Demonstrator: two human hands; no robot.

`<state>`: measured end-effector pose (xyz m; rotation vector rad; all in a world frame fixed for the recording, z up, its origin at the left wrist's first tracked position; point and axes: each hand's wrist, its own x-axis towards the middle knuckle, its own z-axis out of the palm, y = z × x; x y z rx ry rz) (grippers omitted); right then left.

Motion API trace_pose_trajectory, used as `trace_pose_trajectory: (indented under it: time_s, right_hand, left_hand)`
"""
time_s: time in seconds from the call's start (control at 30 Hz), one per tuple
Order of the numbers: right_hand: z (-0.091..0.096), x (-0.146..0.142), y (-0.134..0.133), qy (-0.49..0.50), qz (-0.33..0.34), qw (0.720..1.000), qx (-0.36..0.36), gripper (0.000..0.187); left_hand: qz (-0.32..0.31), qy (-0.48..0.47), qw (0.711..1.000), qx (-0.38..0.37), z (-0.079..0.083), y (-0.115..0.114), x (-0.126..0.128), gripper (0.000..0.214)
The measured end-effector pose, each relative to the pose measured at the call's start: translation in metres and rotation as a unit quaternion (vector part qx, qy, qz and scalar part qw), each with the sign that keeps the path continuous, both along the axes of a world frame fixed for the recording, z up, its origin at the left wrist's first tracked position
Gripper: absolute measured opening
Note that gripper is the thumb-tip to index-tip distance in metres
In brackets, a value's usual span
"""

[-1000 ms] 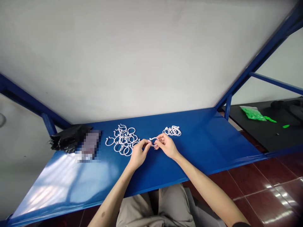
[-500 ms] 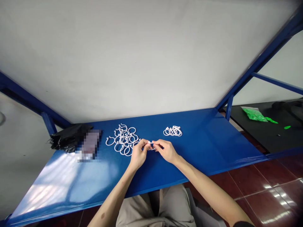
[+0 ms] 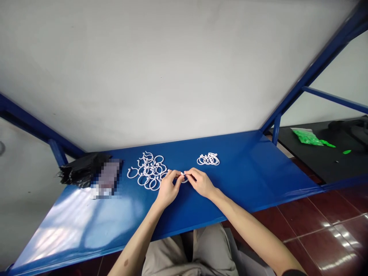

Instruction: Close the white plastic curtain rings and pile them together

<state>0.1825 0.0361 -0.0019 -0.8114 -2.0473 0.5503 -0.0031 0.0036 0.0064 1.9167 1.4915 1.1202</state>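
Observation:
Fingers pinched, my left hand [image 3: 169, 188] holds one end of a white plastic curtain ring [image 3: 184, 181]. On its other side my right hand [image 3: 201, 182] pinches the same ring, and the fingertips of both hands almost meet at its top. Part of the ring hides behind the fingers. Left of my hands lies a loose pile of similar white rings [image 3: 149, 171], several with their ends apart. Beyond my right hand a smaller cluster of white rings [image 3: 208, 159] lies overlapped; these look closed.
The blue table [image 3: 244, 168] backs onto a pale wall [image 3: 161, 76]. At its left end lie a black plastic bag [image 3: 82, 168] and a blurred-out flat item [image 3: 107, 178]. On a black table [image 3: 339, 161] to the right sits a bag of green pieces [image 3: 307, 137].
My hands stay on the same ring, and the fingertips have drawn slightly closer together. The whole view has shifted a little; the piles look unchanged.

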Motion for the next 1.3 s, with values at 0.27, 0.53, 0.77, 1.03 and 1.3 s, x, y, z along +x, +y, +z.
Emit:
trace_pose_trajectory:
  time_s: [0.27,0.53,0.77,1.03,1.3]
  right_hand:
    - [0.006,0.034,0.031,-0.032,-0.280,0.957,0.070,0.025]
    - [0.006,0.058,0.048,-0.058,-0.351,0.932,0.067,0.033]
    - [0.016,0.035,0.024,-0.015,-0.226,0.973,0.052,0.024]
    - [0.005,0.003,0.007,0.057,0.002,0.978,-0.203,0.025]
    - [0.013,0.006,0.008,0.046,0.006,0.984,-0.172,0.022]
  left_hand:
    - [0.126,0.300,0.940,0.106,-0.005,0.001,-0.014,0.029]
    - [0.104,0.286,0.947,0.106,-0.012,0.004,-0.021,0.020]
    - [0.083,0.160,0.971,0.159,-0.003,-0.002,-0.008,0.011]
    - [-0.008,0.163,0.973,0.162,-0.008,-0.006,0.009,0.018]
    - [0.044,0.146,0.981,0.124,-0.009,-0.004,0.007,0.023]
